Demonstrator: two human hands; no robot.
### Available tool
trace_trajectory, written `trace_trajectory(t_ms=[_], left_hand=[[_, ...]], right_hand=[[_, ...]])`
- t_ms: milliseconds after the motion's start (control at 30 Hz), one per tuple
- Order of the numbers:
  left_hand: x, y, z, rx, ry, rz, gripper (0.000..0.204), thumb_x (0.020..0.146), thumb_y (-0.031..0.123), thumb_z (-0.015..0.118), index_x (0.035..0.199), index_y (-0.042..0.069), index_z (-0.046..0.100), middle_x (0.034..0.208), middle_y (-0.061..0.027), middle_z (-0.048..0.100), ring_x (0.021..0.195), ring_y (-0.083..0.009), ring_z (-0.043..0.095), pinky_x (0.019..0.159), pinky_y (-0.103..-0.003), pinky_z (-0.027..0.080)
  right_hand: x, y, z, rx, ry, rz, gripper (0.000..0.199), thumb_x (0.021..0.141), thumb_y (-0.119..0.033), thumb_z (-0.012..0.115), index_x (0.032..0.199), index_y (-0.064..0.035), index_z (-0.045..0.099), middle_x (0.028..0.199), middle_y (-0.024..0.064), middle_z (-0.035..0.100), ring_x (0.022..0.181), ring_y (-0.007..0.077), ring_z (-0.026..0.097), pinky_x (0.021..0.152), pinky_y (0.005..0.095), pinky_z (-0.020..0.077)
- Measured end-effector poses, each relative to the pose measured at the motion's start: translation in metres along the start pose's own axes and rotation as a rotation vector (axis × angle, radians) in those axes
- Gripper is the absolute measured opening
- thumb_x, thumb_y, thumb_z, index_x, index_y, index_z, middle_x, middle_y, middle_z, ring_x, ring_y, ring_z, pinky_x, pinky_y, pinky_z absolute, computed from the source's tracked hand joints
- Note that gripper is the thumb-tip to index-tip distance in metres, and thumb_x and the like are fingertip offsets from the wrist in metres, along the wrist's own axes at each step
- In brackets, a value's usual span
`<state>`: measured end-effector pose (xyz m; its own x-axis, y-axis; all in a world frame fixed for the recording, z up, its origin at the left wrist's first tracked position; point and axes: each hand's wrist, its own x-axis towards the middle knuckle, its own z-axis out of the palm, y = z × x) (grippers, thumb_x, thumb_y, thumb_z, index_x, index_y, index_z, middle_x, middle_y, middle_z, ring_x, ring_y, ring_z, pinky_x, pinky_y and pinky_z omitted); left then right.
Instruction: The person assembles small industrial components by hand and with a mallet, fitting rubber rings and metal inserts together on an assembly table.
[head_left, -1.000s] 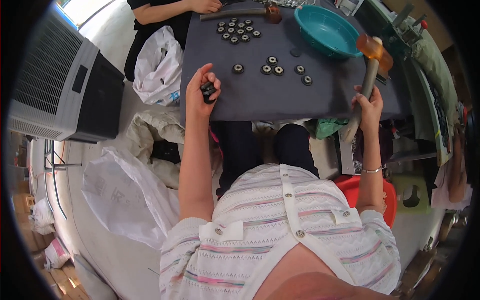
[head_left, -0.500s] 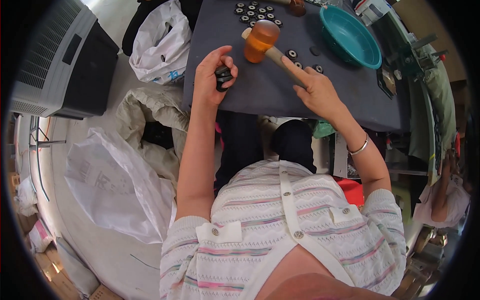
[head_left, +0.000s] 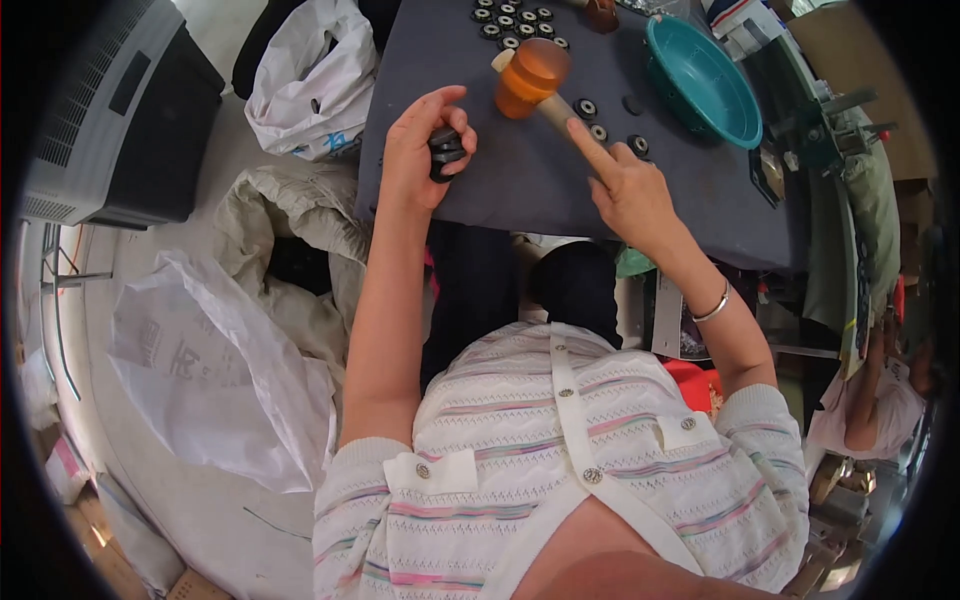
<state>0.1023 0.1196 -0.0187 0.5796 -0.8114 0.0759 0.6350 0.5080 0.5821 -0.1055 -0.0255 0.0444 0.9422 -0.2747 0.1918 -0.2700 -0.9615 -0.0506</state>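
Note:
In my right hand (head_left: 632, 195) is the wooden handle of a mallet (head_left: 533, 75), its amber, see-through head held over the dark tabletop. My left hand (head_left: 425, 145) curls around a few black round parts (head_left: 446, 152), stacked together near the table's left edge. Just beyond the mallet handle lie some black wheels with metal centres (head_left: 585, 108), and a plain black disc (head_left: 632, 104) is beside them. Farther back, several more such wheels (head_left: 516, 30) sit in a close group.
A teal basin (head_left: 705, 85) stands at the table's (head_left: 480, 190) right, next to a green clamp-like fixture (head_left: 835, 130). White sacks (head_left: 215, 375) lie open on the floor to the left, near a grey and black cooler unit (head_left: 130, 120). Another person's arm (head_left: 868, 405) shows at far right.
The whole picture has shifted slightly left. Both hands keep their grip, and the mallet stays at about the same height over the table.

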Motion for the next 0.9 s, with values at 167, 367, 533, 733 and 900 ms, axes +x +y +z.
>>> trace_trajectory(t_ms=[167, 367, 533, 733, 900], left_hand=[[0.006, 0.003, 0.005, 0.03, 0.03, 0.027, 0.026, 0.094, 0.019, 0.048, 0.108, -0.002, 0.055, 0.073, -0.0072, 0.055, 0.059, -0.0179, 0.056, 0.037, -0.021, 0.032], [0.003, 0.003, 0.001, 0.03, 0.026, 0.018, 0.026, 0.094, 0.019, 0.048, 0.108, -0.002, 0.055, 0.073, -0.0073, 0.056, 0.059, -0.0179, 0.056, 0.037, -0.021, 0.032], [0.002, 0.004, 0.004, 0.02, 0.016, 0.02, 0.026, 0.094, 0.019, 0.049, 0.108, -0.002, 0.055, 0.073, -0.0075, 0.056, 0.059, -0.0181, 0.056, 0.037, -0.022, 0.032], [0.003, 0.003, 0.006, 0.056, 0.028, 0.006, 0.027, 0.094, 0.018, 0.046, 0.11, -0.002, 0.055, 0.076, -0.0067, 0.054, 0.062, -0.0168, 0.053, 0.037, -0.02, 0.031], [0.004, 0.005, 0.0, -0.019, 0.03, -0.006, 0.025, 0.094, 0.019, 0.048, 0.106, -0.002, 0.055, 0.073, -0.0076, 0.055, 0.06, -0.0191, 0.056, 0.036, -0.022, 0.032]], right_hand=[[0.007, 0.0, -0.029, 0.134, 0.037, 0.042, 0.076, 0.076, -0.003, 0.061, 0.141, -0.0304, 0.032, 0.076, 0.0131, 0.05, 0.065, 0.0317, 0.056, 0.061, 0.0399, 0.0468], [0.008, -0.009, -0.036, 0.143, 0.163, -0.005, 0.074, 0.075, -0.002, 0.061, 0.139, -0.0294, 0.037, 0.076, 0.0114, 0.05, 0.064, 0.0302, 0.055, 0.06, 0.0402, 0.0459], [0.004, -0.011, -0.026, 0.072, 0.191, -0.009, 0.075, 0.075, -0.003, 0.061, 0.14, -0.0296, 0.035, 0.076, 0.0115, 0.049, 0.063, 0.0302, 0.056, 0.058, 0.0401, 0.0475], [0.002, -0.003, -0.014, 0.119, -0.032, 0.052, 0.076, 0.074, -0.004, 0.061, 0.141, -0.0287, 0.033, 0.079, 0.0143, 0.052, 0.068, 0.0332, 0.057, 0.065, 0.0398, 0.0484], [-0.023, 0.026, -0.042, 0.58, 0.23, 0.033, 0.075, 0.074, 0.004, 0.059, 0.141, -0.0188, 0.035, 0.098, 0.0064, 0.063, 0.073, 0.0129, 0.057, 0.066, 0.0283, 0.0459]])
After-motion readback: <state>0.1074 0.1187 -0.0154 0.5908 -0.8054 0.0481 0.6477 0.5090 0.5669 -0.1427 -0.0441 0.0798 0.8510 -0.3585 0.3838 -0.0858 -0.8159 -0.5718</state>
